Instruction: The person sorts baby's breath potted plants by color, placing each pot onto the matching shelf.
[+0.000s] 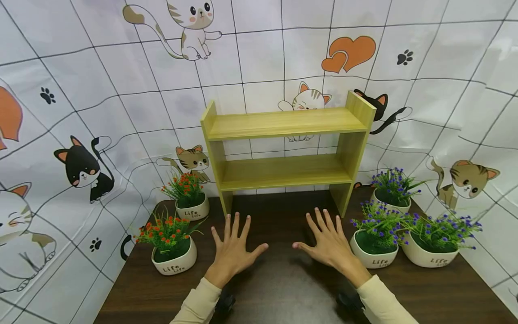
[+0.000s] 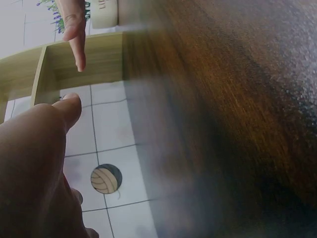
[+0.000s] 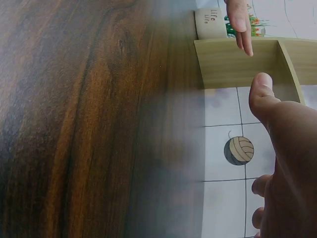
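Both hands lie flat, palms down and fingers spread, on a dark wooden table (image 1: 279, 288). My left hand (image 1: 232, 249) and right hand (image 1: 328, 243) are side by side, thumbs pointing toward each other, and neither holds anything. Just beyond the fingertips stands a yellow two-tier wooden shelf (image 1: 283, 148), both boards bare. In the left wrist view my left hand (image 2: 34, 163) fills the lower left, with the shelf (image 2: 94, 59) behind it. The right wrist view shows my right hand (image 3: 277, 148) at the right edge, before the shelf (image 3: 237, 64).
Two white pots of red flowers (image 1: 174, 254) (image 1: 190, 202) stand left of the shelf. Three white pots of purple flowers (image 1: 374, 245) (image 1: 433, 245) (image 1: 390, 193) stand to its right. A cat-print sheet covers the walls around the table.
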### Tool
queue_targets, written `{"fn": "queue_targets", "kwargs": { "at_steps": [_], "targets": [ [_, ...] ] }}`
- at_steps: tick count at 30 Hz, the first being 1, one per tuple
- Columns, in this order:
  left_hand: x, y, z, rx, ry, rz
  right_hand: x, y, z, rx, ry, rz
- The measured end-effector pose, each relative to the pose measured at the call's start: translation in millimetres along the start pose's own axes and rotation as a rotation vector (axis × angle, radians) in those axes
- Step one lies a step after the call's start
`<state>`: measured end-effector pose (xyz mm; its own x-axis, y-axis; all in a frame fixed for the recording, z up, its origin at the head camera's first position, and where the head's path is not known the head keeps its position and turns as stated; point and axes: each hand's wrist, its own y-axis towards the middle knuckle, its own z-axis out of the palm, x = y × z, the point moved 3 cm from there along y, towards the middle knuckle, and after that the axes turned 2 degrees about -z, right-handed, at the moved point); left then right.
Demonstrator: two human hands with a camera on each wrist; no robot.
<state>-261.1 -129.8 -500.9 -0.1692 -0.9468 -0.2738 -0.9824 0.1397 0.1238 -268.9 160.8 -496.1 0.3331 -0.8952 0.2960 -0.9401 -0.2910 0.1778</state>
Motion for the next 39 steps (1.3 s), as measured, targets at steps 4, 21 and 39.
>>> {"fn": "queue_targets", "kwargs": {
  "at_steps": [4, 21, 39],
  "targets": [
    [-0.4, -0.9, 0.5, 0.014, -0.015, -0.003, -0.3, -0.7, 0.8, 0.003, -0.002, 0.000],
    [3.6, 0.6, -1.6, -0.018, -0.017, 0.020, 3.1, -2.0, -2.9, -0.024, -0.024, -0.004],
    [3.4, 28.4, -91.9, -0.590, -0.467, 0.105, -7.3, -50.5, -44.9, -0.155, 0.206, 0.024]
  ]
}}
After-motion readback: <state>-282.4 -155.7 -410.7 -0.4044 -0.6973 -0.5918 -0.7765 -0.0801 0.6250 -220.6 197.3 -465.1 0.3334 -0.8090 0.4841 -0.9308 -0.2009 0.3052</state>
